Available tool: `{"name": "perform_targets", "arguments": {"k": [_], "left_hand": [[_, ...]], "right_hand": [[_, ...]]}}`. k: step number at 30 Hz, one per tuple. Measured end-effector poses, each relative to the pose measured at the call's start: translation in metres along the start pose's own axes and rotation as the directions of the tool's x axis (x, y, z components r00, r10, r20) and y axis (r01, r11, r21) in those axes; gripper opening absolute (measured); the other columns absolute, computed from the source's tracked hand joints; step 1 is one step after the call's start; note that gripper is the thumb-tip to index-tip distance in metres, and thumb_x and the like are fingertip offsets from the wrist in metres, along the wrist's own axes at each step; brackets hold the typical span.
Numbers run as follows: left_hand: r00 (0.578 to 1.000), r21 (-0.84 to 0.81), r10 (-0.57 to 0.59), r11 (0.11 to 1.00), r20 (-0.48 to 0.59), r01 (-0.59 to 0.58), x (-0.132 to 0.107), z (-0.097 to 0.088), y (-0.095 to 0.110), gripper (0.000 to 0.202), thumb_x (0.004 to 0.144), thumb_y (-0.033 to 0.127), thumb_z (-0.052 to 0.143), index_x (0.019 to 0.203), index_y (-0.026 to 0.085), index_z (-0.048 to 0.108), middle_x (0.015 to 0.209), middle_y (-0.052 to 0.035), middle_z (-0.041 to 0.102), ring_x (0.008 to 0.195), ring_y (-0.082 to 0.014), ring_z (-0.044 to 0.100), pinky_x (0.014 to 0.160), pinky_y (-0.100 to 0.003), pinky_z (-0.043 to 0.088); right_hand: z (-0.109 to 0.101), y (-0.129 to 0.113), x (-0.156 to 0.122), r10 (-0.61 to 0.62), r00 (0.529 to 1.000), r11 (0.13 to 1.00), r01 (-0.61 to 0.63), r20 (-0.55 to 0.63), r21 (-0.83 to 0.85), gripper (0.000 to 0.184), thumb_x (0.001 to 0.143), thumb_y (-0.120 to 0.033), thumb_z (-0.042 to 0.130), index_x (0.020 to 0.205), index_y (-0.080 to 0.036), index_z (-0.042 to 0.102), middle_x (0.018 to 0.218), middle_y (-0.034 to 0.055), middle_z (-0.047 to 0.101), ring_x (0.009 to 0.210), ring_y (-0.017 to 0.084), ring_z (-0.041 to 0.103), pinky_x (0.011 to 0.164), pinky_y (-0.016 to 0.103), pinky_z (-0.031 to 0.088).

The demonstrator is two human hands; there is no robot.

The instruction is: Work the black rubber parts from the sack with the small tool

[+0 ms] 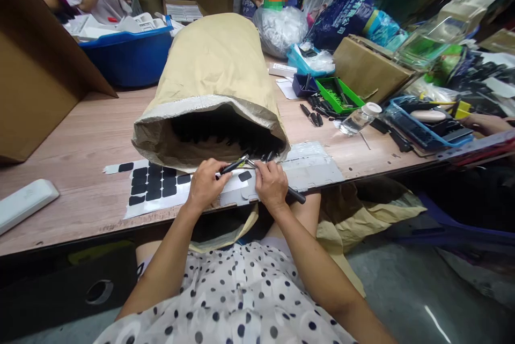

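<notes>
My left hand point(207, 183) is closed around a slim black pen-like piece point(234, 165), its tip pointing up and right. In my right hand point(271, 183) is a tool with a thin metal shaft and a black handle point(296, 195), which sticks out behind the palm. The metal end meets the tip of the black piece between both hands; the exact contact is too small to make out. Just beyond lies a large tan paper sack point(217, 59), its mouth facing me, with many black pieces inside. Under my hands is a white sheet with black rounded-square stickers point(154, 180).
A white oblong case point(28, 203) lies at left, near a cardboard box point(40, 65). Behind is a blue basin point(129, 57). To the right are a green tray point(338, 94), a transparent bottle point(360, 118) and a blue basket point(422, 124). Other people sit across and at right.
</notes>
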State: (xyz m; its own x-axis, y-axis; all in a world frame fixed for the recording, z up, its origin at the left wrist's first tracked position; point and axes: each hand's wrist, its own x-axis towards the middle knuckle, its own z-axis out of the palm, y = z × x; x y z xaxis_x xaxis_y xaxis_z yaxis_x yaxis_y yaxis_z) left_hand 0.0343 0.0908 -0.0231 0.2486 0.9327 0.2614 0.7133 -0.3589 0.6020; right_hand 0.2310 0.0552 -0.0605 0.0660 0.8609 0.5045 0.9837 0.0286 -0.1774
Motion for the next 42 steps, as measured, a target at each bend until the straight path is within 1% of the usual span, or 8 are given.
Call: {"name": "perform_targets", "arguments": {"k": [5, 9, 17, 22, 28, 33, 39, 42], "left_hand": [[1.0, 0.058, 0.019, 0.998, -0.02, -0.018, -0.026, 0.015, -0.005, 0.021, 0.085, 0.027, 0.063, 0.102, 0.023, 0.073, 0.089, -0.0042, 0.067, 0.086, -0.0227, 0.06, 0.081, -0.035, 0.05], [0.999, 0.049, 0.022, 0.999, -0.05, -0.019, -0.023, 0.019, -0.006, 0.024, 0.082, 0.028, 0.066, 0.104, 0.023, 0.073, 0.089, -0.0039, 0.066, 0.087, -0.0226, 0.061, 0.082, -0.035, 0.05], [0.999, -0.049, -0.042, 0.998, 0.026, 0.043, -0.015, 0.016, -0.008, 0.017, 0.08, 0.03, 0.068, 0.095, 0.025, 0.075, 0.083, -0.0003, 0.065, 0.074, -0.0168, 0.059, 0.073, -0.029, 0.049], [0.999, -0.059, -0.045, 0.997, 0.028, 0.046, -0.014, 0.018, -0.009, 0.017, 0.08, 0.031, 0.069, 0.094, 0.026, 0.076, 0.081, 0.0004, 0.064, 0.072, -0.0164, 0.057, 0.073, -0.029, 0.048], [0.999, -0.074, -0.04, 0.996, 0.012, 0.041, -0.015, 0.021, -0.008, 0.016, 0.081, 0.03, 0.069, 0.094, 0.027, 0.077, 0.08, 0.0002, 0.063, 0.078, -0.018, 0.059, 0.075, -0.03, 0.048], [0.998, -0.072, -0.055, 0.996, 0.0, 0.055, -0.016, 0.024, -0.006, 0.015, 0.08, 0.028, 0.069, 0.093, 0.027, 0.076, 0.079, 0.0003, 0.063, 0.081, -0.0184, 0.06, 0.076, -0.03, 0.047], [0.998, -0.064, -0.064, 0.996, 0.005, 0.065, -0.015, 0.024, -0.005, 0.013, 0.079, 0.026, 0.069, 0.091, 0.027, 0.075, 0.079, 0.0006, 0.063, 0.083, -0.0189, 0.06, 0.077, -0.031, 0.047], [0.997, -0.06, -0.081, 0.995, 0.016, 0.082, -0.015, 0.022, -0.002, 0.012, 0.078, 0.025, 0.067, 0.088, 0.027, 0.074, 0.079, 0.0007, 0.063, 0.081, -0.0188, 0.059, 0.078, -0.031, 0.048]], "right_hand": [[0.001, 0.001, 0.0, 0.001, 1.0, 1.0, -0.001, -0.003, -0.008, 0.026, 0.096, -0.023, 0.051, 0.112, -0.025, 0.071, 0.09, 0.0059, 0.057, 0.083, 0.021, 0.044, 0.072, 0.032, 0.031], [0.001, 0.001, 0.001, -0.008, 1.0, 1.0, 0.008, -0.017, -0.011, 0.025, 0.096, -0.023, 0.052, 0.112, -0.025, 0.071, 0.09, 0.0056, 0.058, 0.083, 0.021, 0.044, 0.071, 0.032, 0.031], [0.002, 0.005, 0.002, 0.001, 1.0, 1.0, -0.001, -0.008, 0.004, 0.026, 0.096, -0.023, 0.052, 0.113, -0.025, 0.071, 0.089, 0.0061, 0.059, 0.083, 0.021, 0.046, 0.07, 0.031, 0.033], [-0.013, 0.002, 0.002, 0.016, 0.999, 0.981, -0.008, -0.043, 0.194, 0.03, 0.098, -0.021, 0.046, 0.115, -0.024, 0.071, 0.087, 0.0057, 0.06, 0.083, 0.02, 0.052, 0.075, 0.03, 0.042], [-0.045, -0.017, -0.017, -0.005, 0.999, 0.86, 0.02, -0.032, 0.509, 0.034, 0.101, -0.025, 0.042, 0.124, -0.025, 0.068, 0.093, 0.005, 0.065, 0.088, 0.016, 0.062, 0.081, 0.027, 0.05], [-0.047, -0.018, -0.027, -0.029, 0.998, 0.864, -0.002, 0.055, 0.504, 0.033, 0.1, -0.024, 0.045, 0.121, -0.027, 0.07, 0.084, 0.0024, 0.064, 0.077, 0.015, 0.062, 0.073, 0.025, 0.051], [-0.05, -0.026, -0.027, -0.036, 0.999, 0.845, 0.02, 0.02, 0.534, 0.034, 0.101, -0.025, 0.043, 0.122, -0.025, 0.07, 0.088, 0.0041, 0.065, 0.083, 0.015, 0.063, 0.076, 0.025, 0.052], [-0.05, -0.031, -0.029, -0.075, 0.995, 0.845, 0.031, 0.061, 0.534, 0.034, 0.1, -0.024, 0.044, 0.12, -0.026, 0.071, 0.084, 0.0027, 0.064, 0.079, 0.015, 0.063, 0.074, 0.024, 0.051]]}}
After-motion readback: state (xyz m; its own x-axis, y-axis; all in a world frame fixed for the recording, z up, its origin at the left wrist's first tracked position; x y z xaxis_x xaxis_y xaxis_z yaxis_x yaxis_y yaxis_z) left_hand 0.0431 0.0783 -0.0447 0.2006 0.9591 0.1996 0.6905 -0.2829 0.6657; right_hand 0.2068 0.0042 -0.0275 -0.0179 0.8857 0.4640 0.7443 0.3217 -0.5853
